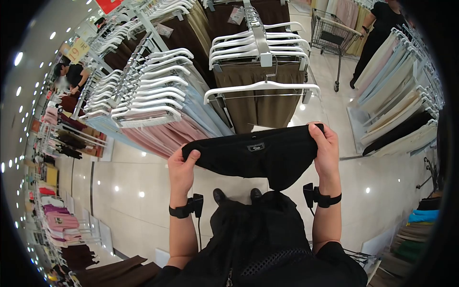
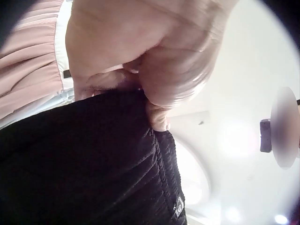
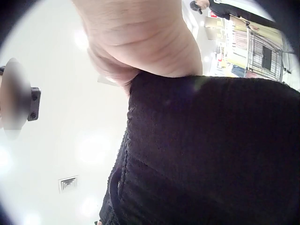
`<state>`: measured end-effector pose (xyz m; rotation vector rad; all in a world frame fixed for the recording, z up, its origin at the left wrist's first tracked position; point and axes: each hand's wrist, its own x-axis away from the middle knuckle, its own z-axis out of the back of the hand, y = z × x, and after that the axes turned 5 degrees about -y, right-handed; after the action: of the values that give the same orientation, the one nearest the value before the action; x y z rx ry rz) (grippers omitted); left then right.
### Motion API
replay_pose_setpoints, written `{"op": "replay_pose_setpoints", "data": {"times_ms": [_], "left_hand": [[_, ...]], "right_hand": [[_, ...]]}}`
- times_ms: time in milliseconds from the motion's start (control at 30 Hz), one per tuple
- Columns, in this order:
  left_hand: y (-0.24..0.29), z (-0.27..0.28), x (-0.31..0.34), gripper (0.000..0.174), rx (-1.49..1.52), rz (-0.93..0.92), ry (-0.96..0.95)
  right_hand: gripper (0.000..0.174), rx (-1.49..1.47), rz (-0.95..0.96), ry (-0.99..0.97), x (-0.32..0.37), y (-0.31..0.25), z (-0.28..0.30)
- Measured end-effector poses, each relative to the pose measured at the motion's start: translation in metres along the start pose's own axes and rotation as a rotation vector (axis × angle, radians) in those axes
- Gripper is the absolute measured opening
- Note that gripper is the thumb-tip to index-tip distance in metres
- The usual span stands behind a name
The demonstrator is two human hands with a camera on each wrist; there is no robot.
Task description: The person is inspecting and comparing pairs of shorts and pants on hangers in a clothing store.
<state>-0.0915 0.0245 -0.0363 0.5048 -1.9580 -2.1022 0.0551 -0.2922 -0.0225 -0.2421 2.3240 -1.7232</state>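
Black elastic-waist pants (image 1: 229, 160) are stretched out sideways in front of me, a small label (image 1: 256, 147) on the waistband. My left hand (image 1: 181, 173) grips one end of the waistband, thumb on top. At the opposite end, my right hand (image 1: 327, 152) pinches the cloth between thumb and fingers. In the left wrist view, the left hand (image 2: 145, 51) holds the waist's corner, with gathered elastic along the edge. The right wrist view shows the right hand (image 3: 145, 42) on the other corner. A white hanger (image 1: 263, 87) hangs just beyond the pants, its bar bare.
Brown trousers (image 1: 258, 98) hang on the rack straight ahead. Pink trousers (image 1: 153, 136) on white hangers stand at the left, pale ones (image 1: 406, 119) at the right. A shopping cart (image 1: 332, 33) and a person in black (image 1: 382, 24) are at the far right.
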Motion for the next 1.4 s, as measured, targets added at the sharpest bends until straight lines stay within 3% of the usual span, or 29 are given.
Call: {"op": "replay_pose_setpoints", "data": {"times_ms": [67, 133, 167, 200, 267, 333, 367, 400, 467, 667, 733, 800, 933, 1000, 1033, 1067, 1133, 1233, 1367, 1400], "left_hand": [[0.003, -0.006, 0.006, 0.026, 0.035, -0.017, -0.007], [0.009, -0.012, 0.01, 0.028, 0.117, 0.011, -0.034], [0.01, -0.013, 0.01, 0.028, 0.052, -0.006, -0.045], [0.015, -0.017, 0.01, 0.028, 0.054, -0.01, -0.057], [0.025, -0.026, 0.019, 0.028, 0.072, 0.063, -0.136], [0.02, -0.035, 0.023, 0.021, -0.172, 0.066, -0.215], [0.02, -0.038, 0.025, 0.02, -0.236, 0.07, -0.242], [0.022, -0.042, 0.023, 0.019, -0.307, 0.063, -0.266], [0.02, -0.044, 0.022, 0.019, -0.333, 0.048, -0.29], [0.023, -0.054, 0.032, 0.021, -0.314, 0.084, -0.23], [0.017, -0.047, 0.036, 0.02, -0.287, 0.105, -0.227], [0.021, -0.043, 0.038, 0.02, -0.261, 0.12, -0.218], [0.027, -0.039, 0.047, 0.016, -0.165, 0.135, -0.22], [0.028, -0.037, 0.048, 0.015, -0.143, 0.129, -0.222], [0.028, -0.038, 0.048, 0.014, -0.104, 0.153, -0.217], [0.029, -0.04, 0.049, 0.014, -0.064, 0.179, -0.218], [0.03, -0.041, 0.048, 0.014, -0.062, 0.183, -0.227], [0.032, -0.043, 0.045, 0.015, -0.076, 0.189, -0.256], [0.029, -0.048, 0.041, 0.018, -0.092, 0.216, -0.292], [0.028, -0.048, 0.04, 0.018, -0.091, 0.215, -0.297]], "right_hand": [[0.02, -0.058, -0.064, 0.039, 0.001, 0.006, 0.004], [0.021, 0.147, -0.078, 0.017, -0.004, 0.031, 0.013], [0.021, 0.11, -0.084, 0.031, -0.004, 0.029, 0.009], [0.022, 0.402, -0.132, -0.015, -0.009, 0.052, 0.015], [0.024, 0.563, -0.183, -0.08, -0.012, 0.076, 0.025], [0.029, 0.957, 0.098, -0.202, -0.01, 0.094, 0.013], [0.034, 0.917, -0.026, -0.226, -0.009, 0.087, 0.009], [0.035, 1.0, 0.246, -0.237, -0.017, 0.082, -0.01], [0.037, 0.949, 0.481, -0.22, -0.04, 0.065, -0.048], [0.048, 1.053, 0.877, -0.244, -0.088, 0.025, -0.131], [0.046, 1.034, 0.885, -0.234, -0.091, 0.023, -0.141], [0.034, 1.223, 1.019, -0.201, -0.103, 0.019, -0.156], [0.021, 1.344, 0.946, -0.176, -0.129, 0.036, -0.169], [0.015, 1.459, 0.757, -0.258, -0.136, 0.036, -0.17], [0.011, 1.493, 0.757, -0.263, -0.139, 0.037, -0.17], [0.011, 1.496, 0.756, -0.263, -0.142, 0.038, -0.169], [0.011, 1.447, 0.521, -0.434, -0.145, 0.033, -0.17], [0.016, 1.378, 0.4, -0.51, -0.143, 0.022, -0.169], [0.023, 1.305, 0.431, -0.498, -0.145, 0.021, -0.165], [0.024, 1.249, 0.53, -0.412, -0.147, 0.025, -0.164]]}}
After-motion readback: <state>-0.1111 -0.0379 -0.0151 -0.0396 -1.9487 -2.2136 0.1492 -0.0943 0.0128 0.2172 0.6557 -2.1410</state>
